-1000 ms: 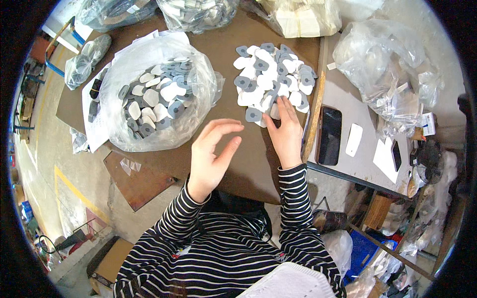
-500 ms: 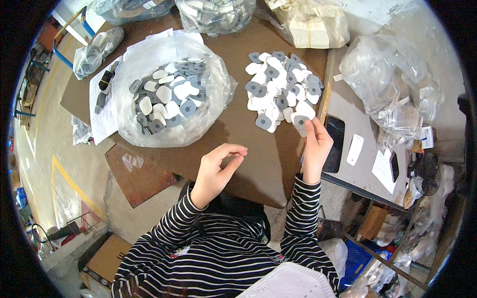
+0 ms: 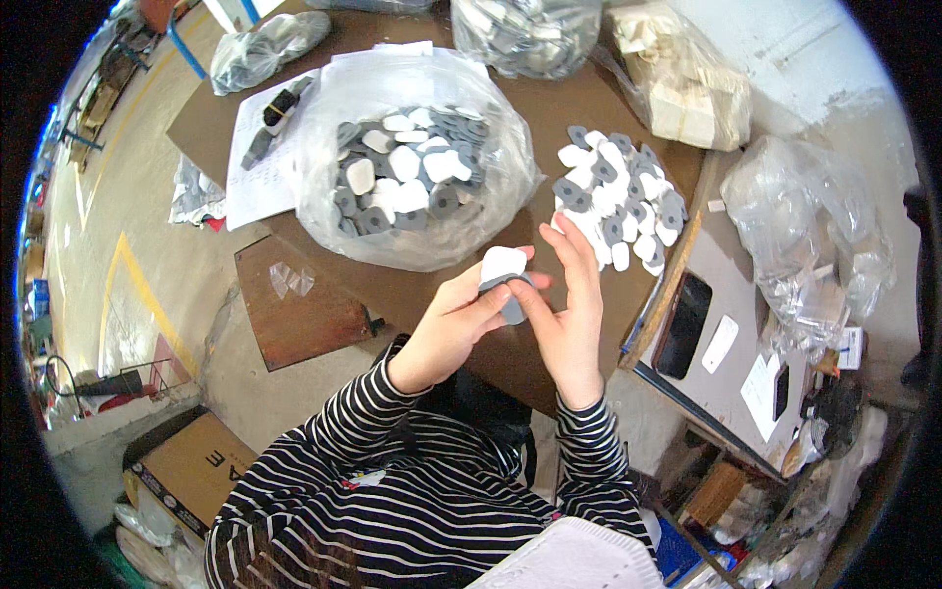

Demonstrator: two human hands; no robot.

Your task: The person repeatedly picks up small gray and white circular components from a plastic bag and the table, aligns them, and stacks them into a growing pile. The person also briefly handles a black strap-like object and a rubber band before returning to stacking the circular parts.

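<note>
Between my two hands, above the near edge of the brown table, is a small grey foam pad with a white face (image 3: 503, 263); it looks bent or partly folded. My left hand (image 3: 444, 322) pinches it between thumb and fingers. The thumb of my right hand (image 3: 569, 329) presses on its near right side, while the upper fingers of that hand stretch upward. Beyond my right hand lies a heap of similar grey and white pads (image 3: 628, 201). Left of it, an opened clear plastic bag (image 3: 319, 221) holds many more loose pads (image 3: 407, 167).
A black phone (image 3: 684, 324) and a white strip (image 3: 720, 344) lie on the side table at right. Crumpled plastic (image 3: 800, 226) covers its far part. Filled bags (image 3: 530, 34) stand at the back. Papers (image 3: 260, 187) lie left of the open bag.
My right hand has brought a pad from the heap's near edge leftward to my left hand. My left hand, empty before, now grips it. The view has shifted, moving the table's contents across the picture.
</note>
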